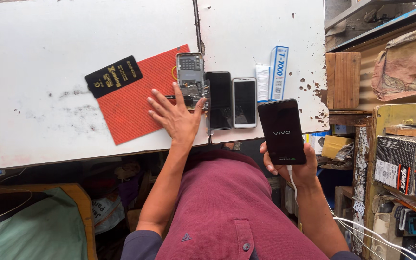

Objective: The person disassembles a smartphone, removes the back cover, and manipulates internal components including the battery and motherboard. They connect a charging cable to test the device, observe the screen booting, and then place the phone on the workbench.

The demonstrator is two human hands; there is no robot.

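A head-worn camera is looking down at a worn white bench (49, 130) with a person in a maroon shirt sitting at its near edge. At the left, a small black card (113, 76) is lying partly over a red ribbed mat (126, 108). The left hand (175, 113) is resting flat on the mat's right edge, its fingers (156, 98) spreading wide and gripping nothing, with the thumb touching an opened phone with exposed parts (190, 79). Just beside that, a dark phone (218, 100) and a white-framed phone (244, 102) are lying side by side, then a slim white and blue box (278, 72). Further right, the right hand (298, 166) is holding a black phone (282, 131) off the bench edge, fingers wrapping its lower end, screen lit, with a white cable (292, 180) trailing from its bottom. The likely risks: the cable is hanging loose toward the lap, so a snag could tug the black phone out of the one-handed hold and drop it. The spread left hand could also be nudging the opened phone, scattering or bending its bare parts, or pushing the neighbouring phones toward the near edge.
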